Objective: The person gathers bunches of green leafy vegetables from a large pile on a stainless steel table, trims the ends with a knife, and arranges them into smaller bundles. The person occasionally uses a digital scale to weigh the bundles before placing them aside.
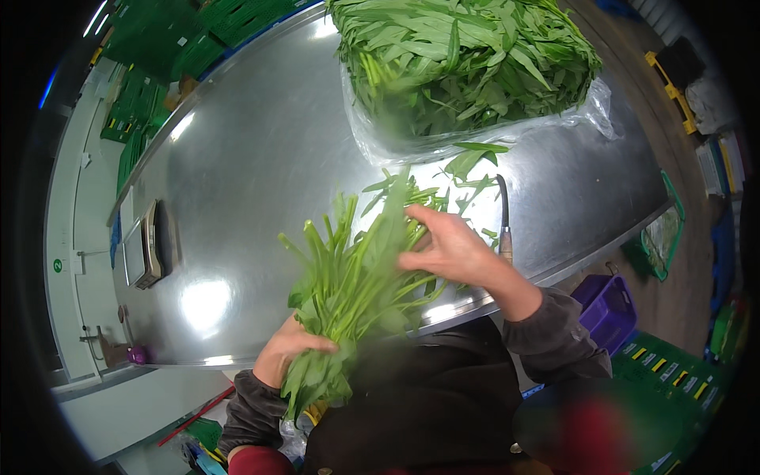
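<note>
My left hand (294, 346) is closed round a bunch of water spinach (340, 297) at its leafy lower end, with the cut stems fanning upward. At the bunch's right side, my right hand (455, 247) has its thumb and forefinger curled about some stems; its other fingers are mostly hidden. Loose leaves (469, 161) and cut stems lie on the metal table (261, 158) just beyond it. Beside my right wrist rests a sickle (505, 214) with a thin curved dark blade and a wooden handle. A smear blurs part of the bunch.
A big heap of leafy greens (475, 59) sits on clear plastic (380, 150) at the table's far side. A weighing scale (142, 249) stands at the left edge. Right of the table are a purple crate (606, 313) and green crates (665, 388); more green crates (150, 36) are stacked far left.
</note>
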`<state>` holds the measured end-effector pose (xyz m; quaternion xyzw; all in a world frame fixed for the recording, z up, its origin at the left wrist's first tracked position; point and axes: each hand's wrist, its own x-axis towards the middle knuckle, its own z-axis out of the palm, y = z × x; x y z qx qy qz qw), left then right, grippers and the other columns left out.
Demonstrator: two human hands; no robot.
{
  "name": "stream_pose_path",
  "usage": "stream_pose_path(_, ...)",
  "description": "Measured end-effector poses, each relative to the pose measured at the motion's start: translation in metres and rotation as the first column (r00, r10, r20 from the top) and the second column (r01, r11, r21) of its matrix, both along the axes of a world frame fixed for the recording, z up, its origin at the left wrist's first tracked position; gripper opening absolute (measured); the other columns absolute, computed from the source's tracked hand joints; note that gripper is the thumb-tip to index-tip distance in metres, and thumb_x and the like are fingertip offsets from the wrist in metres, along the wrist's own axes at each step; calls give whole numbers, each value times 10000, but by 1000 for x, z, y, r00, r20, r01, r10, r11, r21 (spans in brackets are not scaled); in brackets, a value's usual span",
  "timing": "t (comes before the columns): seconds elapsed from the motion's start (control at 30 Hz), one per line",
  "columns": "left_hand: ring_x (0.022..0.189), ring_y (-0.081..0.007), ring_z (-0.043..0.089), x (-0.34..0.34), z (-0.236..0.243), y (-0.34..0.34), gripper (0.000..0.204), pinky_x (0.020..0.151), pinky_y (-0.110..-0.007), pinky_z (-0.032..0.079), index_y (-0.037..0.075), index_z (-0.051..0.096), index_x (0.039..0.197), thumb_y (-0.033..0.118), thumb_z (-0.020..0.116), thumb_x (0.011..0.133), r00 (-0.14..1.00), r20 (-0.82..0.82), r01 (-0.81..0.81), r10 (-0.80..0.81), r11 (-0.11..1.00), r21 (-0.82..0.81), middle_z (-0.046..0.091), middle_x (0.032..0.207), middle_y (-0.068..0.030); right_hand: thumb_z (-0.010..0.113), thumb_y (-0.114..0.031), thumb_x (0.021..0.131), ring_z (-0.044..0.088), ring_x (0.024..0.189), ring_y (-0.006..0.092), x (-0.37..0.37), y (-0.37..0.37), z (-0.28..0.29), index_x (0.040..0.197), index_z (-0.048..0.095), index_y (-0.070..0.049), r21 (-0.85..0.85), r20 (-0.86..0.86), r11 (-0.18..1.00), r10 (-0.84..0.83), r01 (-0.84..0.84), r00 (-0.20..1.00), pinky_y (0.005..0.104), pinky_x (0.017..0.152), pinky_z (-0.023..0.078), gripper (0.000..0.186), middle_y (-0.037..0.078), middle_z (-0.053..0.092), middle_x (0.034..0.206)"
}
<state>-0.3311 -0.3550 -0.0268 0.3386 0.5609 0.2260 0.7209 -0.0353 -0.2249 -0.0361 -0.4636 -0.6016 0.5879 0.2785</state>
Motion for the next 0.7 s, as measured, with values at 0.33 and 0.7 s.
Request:
stream_pose_path(0.33,1135,-229,525,3,6,8,903,982,-355,414,-2,434,1335,11,838,527,999,13,43,-43,996,-74,553,1230,-98,715,-274,797,550,1109,290,-7,7,21,1157,596,-27,463,383,792,226,-398,896,378,966,427,452,154,614,1092)
stream_pose_path(0.7,1025,-188,579,-1,15,7,715,920,-336,451,-13,570,1204,37,875,559,958,-200,206,-206,978,-21,635,1117,-65,664,-375,831,657,804,277,-4,27,-2,1132,600,-2,188,304,843,438,-504,846,357,784,506,483,148,672,912)
